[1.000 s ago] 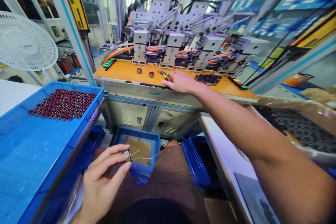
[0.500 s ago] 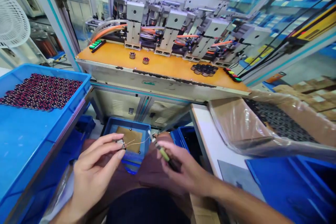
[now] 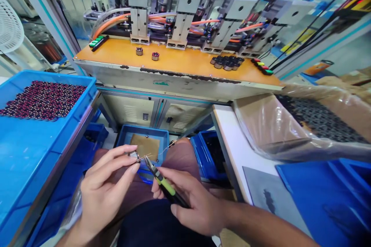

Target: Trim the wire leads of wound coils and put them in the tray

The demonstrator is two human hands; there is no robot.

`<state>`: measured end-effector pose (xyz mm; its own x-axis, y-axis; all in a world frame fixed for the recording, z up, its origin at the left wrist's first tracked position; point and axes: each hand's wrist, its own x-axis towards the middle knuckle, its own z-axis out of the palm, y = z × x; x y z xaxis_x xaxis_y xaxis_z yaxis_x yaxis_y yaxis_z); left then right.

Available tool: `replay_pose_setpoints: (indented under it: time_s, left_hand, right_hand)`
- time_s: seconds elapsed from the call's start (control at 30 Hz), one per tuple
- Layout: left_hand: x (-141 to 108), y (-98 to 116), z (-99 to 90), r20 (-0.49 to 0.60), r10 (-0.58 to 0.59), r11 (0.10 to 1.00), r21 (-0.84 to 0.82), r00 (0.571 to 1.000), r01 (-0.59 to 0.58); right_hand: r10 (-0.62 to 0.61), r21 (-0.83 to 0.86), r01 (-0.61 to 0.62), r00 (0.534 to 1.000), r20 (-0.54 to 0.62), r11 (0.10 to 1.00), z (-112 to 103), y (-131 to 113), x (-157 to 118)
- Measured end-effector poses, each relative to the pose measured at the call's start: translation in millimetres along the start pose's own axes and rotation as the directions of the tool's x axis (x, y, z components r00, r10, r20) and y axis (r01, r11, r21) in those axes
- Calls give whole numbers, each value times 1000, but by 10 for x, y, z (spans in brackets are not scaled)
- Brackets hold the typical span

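Between the thumb and fingers of my left hand (image 3: 108,179) is a small wound motor stator (image 3: 133,156). Thin copper wires (image 3: 158,153) trail from it to the right. My right hand (image 3: 191,197) is closed round the black and green handles of a pair of cutting pliers (image 3: 162,181). The plier tips are at the wires, a short way right of the stator; whether the jaws touch the wire I cannot tell. Below the hands a blue tray (image 3: 124,133) holds a brown sheet (image 3: 145,146) and small dark bits.
On the left stands a blue bin (image 3: 26,142) with many stators. Ahead, the machine's orange table (image 3: 185,60) carries two stators (image 3: 147,53) and a dark cluster (image 3: 227,62). At right is a plastic-lined carton (image 3: 261,119) of dark parts beside a white tabletop (image 3: 232,131).
My right hand has brought the pliers left and down, with their tips now at the copper wires. My left hand has stayed nearly still with the stator. The view has tilted slightly downward.
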<state>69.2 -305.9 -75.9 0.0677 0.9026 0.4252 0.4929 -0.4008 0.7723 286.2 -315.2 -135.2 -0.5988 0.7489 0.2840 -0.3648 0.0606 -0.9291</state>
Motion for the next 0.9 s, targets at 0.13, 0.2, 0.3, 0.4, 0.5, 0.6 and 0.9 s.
replay_pose_setpoints:
  time_s: [0.13, 0.2, 0.3, 0.4, 0.5, 0.6, 0.9]
  left_hand:
    - [10, 16, 17, 9, 10, 1000, 4, 1000, -10]
    - [16, 19, 26, 14, 14, 1000, 11, 1000, -14]
    - [26, 26, 36, 21, 13, 1000, 18, 1000, -13]
    - [32, 40, 44, 28, 15, 1000, 17, 999, -16]
    - [24, 47, 49, 35, 20, 1000, 16, 999, -20]
    - [7, 29, 46, 39, 6, 1000, -1, 999, -6]
    - [17, -89, 56, 43, 151, 965, -225, 988, -138]
  right_hand:
    - [15, -56, -16, 1000, -7, 998, -13, -5, -23]
    - [16, -79, -17, 1000, -11, 997, -29, -4, -36]
    - [-9, -91, 8, 1000, -8, 996, -47, 0, -42]
    - [1, -154, -3, 1000, -10, 988, -53, -19, -28]
    - [18, -230, -25, 999, -30, 973, -46, -60, -8]
    - [130, -233, -148, 987, -92, 961, -33, -74, 0]
    - [97, -19, -99, 990, -103, 995, -73, -133, -110]
